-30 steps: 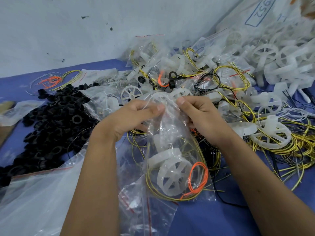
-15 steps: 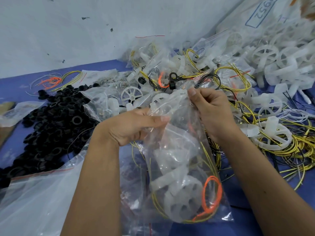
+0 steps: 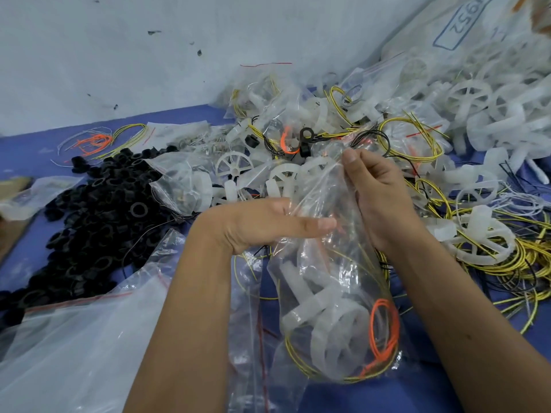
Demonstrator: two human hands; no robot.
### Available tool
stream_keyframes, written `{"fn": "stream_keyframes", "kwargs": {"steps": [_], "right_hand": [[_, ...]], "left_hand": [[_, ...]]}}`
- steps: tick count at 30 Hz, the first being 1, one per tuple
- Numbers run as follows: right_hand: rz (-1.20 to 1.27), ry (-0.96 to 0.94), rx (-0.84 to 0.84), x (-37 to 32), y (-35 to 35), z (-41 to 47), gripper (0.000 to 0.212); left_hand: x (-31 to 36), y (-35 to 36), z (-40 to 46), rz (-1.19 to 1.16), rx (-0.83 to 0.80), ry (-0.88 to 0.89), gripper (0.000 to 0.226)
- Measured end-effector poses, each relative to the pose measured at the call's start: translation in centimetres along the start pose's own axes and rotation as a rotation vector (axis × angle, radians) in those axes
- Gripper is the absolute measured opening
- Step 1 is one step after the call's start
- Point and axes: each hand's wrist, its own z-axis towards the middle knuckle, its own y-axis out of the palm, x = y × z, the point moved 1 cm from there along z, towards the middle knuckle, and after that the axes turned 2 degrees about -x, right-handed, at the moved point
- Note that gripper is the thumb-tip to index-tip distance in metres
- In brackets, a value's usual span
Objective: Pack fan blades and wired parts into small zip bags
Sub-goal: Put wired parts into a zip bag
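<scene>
Filled zip bag [image 3: 337, 308] hangs long-axis vertical, mouth up top. Right hand [image 3: 378, 189] pinches the mouth; left hand [image 3: 268, 225], fingers straight, presses bag mid-height, just below & nearer the parts.

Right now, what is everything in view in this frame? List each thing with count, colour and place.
held zip bag: one, clear, centre, holding white fan blades plus yellow and orange wire coils
orange wire coil: one, orange, lower right inside the held bag
black rings: a heap, black, left on the table
packed zip bags: many, clear, piled at centre back
loose fan blades: many, white, heaped at right back
yellow wires: a tangle, yellow and black, right
large plastic bag: one, clear, lower left
table: one, blue
left hand: fingers straight against the bag
right hand: pinch grip on the bag's top
</scene>
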Motion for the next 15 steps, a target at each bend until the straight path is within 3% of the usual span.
{"fn": "stream_keyframes", "kwargs": {"steps": [2, 4, 9, 12, 15], "right_hand": [[0.054, 0.005, 0.043, -0.2, -0.1, 0.0, 0.035], [0.092, 0.015, 0.057, -0.5, -0.1, 0.0, 0.035], [0.055, 0.020, 0.054, -0.5, 0.0, 0.0, 0.033], [-0.033, 0.004, 0.045, -0.1, 0.0, -0.1, 0.035], [-0.039, 0.003, 0.058, 0.3, -0.1, 0.0, 0.035]], "left_hand": [[0.4, 0.5, 0.1, -0.006, -0.054, 0.020, 0.023], [0.8, 0.2, -0.4, 0.015, -0.050, 0.107, 0.030], [-0.5, -3.2, -1.5, -0.027, 0.224, 0.134, 0.033], [-1.8, -4.4, -2.5, -0.044, 0.172, 0.119, 0.019], [-2.1, -4.5, -2.8, -0.163, 0.175, 0.220, 0.004]]}}
